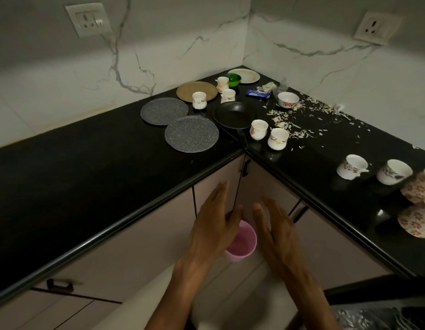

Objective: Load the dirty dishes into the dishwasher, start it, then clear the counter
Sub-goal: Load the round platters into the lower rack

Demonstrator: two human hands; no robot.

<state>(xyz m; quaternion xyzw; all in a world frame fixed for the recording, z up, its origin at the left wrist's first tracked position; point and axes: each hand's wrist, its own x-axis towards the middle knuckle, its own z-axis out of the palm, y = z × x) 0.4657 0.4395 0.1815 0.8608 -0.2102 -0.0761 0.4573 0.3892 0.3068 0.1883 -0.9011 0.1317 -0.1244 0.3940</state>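
Two bare hands hover before a corner counter crowded with dirty dishes.

The left hand (215, 225) and right hand (275, 225) hang with fingers straight and relaxed, gripping nothing, above a pink bucket (242, 244) that seems to stand on the floor, though blur leaves its place unsure. The dishes wait at twelve o'clock on the black counter (87, 177): two grey speckled plates (191, 134), a black pan (235, 115) just beside them and teacups (278, 138) near the inner corner. More cups sit at three o'clock, with peelings (302, 110) at one o'clock. No dishwasher is in view. The nearest grey plate is probably the best start; it should be pinched firmly at the rim, kept level, and lifted clear of the neighbouring cups.
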